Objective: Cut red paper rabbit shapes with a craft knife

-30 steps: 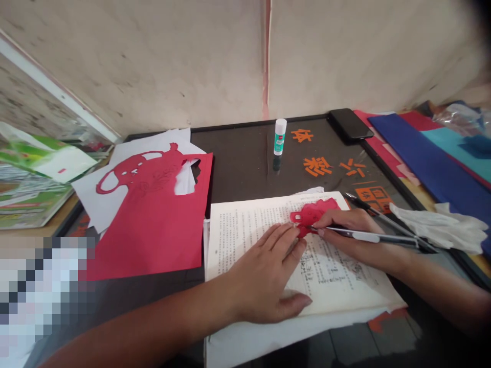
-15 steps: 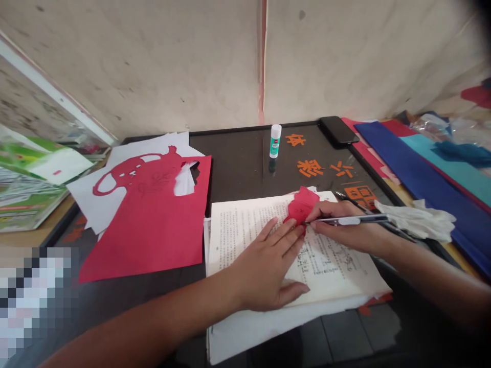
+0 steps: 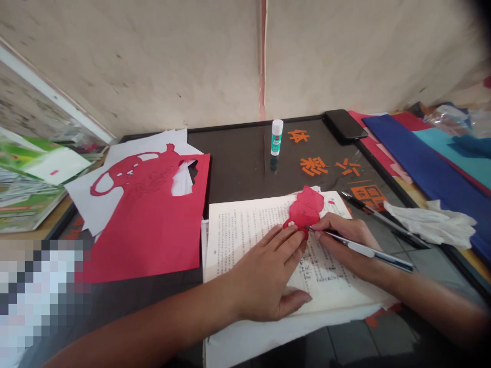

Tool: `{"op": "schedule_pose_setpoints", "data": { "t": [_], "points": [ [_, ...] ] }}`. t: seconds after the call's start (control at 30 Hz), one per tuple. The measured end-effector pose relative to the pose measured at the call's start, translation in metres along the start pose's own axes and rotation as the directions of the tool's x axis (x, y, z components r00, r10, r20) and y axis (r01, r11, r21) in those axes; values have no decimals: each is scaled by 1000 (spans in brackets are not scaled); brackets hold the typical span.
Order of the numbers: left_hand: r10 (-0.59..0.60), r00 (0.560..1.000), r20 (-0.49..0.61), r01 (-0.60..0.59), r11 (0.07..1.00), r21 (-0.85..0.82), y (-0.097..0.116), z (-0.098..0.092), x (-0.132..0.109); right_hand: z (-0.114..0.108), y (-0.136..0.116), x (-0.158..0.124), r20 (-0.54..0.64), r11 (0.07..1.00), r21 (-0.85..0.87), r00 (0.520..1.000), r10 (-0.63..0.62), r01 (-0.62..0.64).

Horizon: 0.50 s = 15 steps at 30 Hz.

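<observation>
On the printed page of an open book [image 3: 245,225] lies a small red paper cutout [image 3: 307,202] with rounded lobes and little holes. My left hand [image 3: 268,271] rests flat on the page, fingers stretched out, their tips pressing the lower edge of the cutout. Between the fingers of my right hand [image 3: 349,245] is a slim craft knife [image 3: 364,250] with a pen-like silver and black handle. Its tip touches the cutout close to my left fingertips; the blade itself is too small to make out. White sheets [image 3: 245,337] stick out under the book.
A glue stick [image 3: 276,138] stands upright behind the book, with orange paper characters [image 3: 314,166] to its right. A pen [image 3: 383,220] and white glove [image 3: 429,222] lie at right, near a black phone [image 3: 345,126] and blue sheets [image 3: 414,158]. Red cut paper [image 3: 153,230] lies left.
My right hand has moved slightly right and down, and the knife handle now slants lower. More of the red cutout shows, including a hole beside my left fingers. My left hand stays put.
</observation>
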State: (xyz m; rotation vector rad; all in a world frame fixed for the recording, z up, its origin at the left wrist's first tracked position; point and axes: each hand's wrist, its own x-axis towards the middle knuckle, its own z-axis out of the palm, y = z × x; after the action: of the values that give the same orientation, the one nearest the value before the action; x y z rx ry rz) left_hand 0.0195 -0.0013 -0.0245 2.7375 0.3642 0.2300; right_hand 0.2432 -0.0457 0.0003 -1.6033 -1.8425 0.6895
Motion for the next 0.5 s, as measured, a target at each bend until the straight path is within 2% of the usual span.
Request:
{"op": "schedule_pose_setpoints", "data": {
  "t": [0.3,0.5],
  "points": [
    [-4,1000,-10,4,1000,7,1,-1,-1,0,10,0,52,999,27,998,34,-36],
    [139,990,40,-140,989,46,0,-8,-3,-10,5,21,96,998,-32,993,62,-59]
  ]
}}
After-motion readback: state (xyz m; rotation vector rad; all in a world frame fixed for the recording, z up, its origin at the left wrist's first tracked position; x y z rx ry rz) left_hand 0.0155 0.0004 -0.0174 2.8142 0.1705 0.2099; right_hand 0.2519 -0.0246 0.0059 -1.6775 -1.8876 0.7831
